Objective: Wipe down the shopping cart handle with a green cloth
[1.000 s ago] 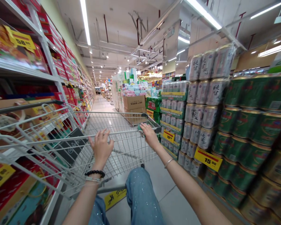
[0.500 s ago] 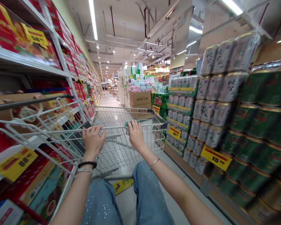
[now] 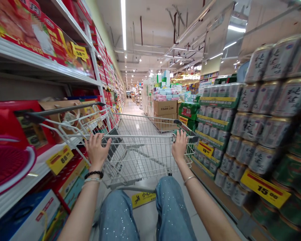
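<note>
Shopping cart (image 3: 137,157), wire, standing directly ahead of the wearer in the aisle, between shelving (image 3: 37,60) on the left and a can stack (image 3: 262,159) on the right. Push rail (image 3: 140,136): held from behind at both sides, the natural place for steering a cart. Left hand (image 3: 97,152): closed around the rail, toward the left end, back of the hand upward. Right hand (image 3: 180,145): likewise closed around the rail, well apart from the left, close to the right end. Arms: both bare, reaching forward and down, nearly straight; left wrist with a beaded bracelet (image 3: 93,174), right wrist with a thin bangle (image 3: 189,180). Jeans (image 3: 172,209): sequinned, just behind the cart (the wearer's legs, foreshortened). Price tags: yellow, an "88" tag (image 3: 59,160) on the shelf edge and a "15" tag (image 3: 265,188) on the stack, apparently placed to be read from the aisle. Carton (image 3: 165,107): marked "WET WIPES", stacked ahead on the right, beyond the cart.
</note>
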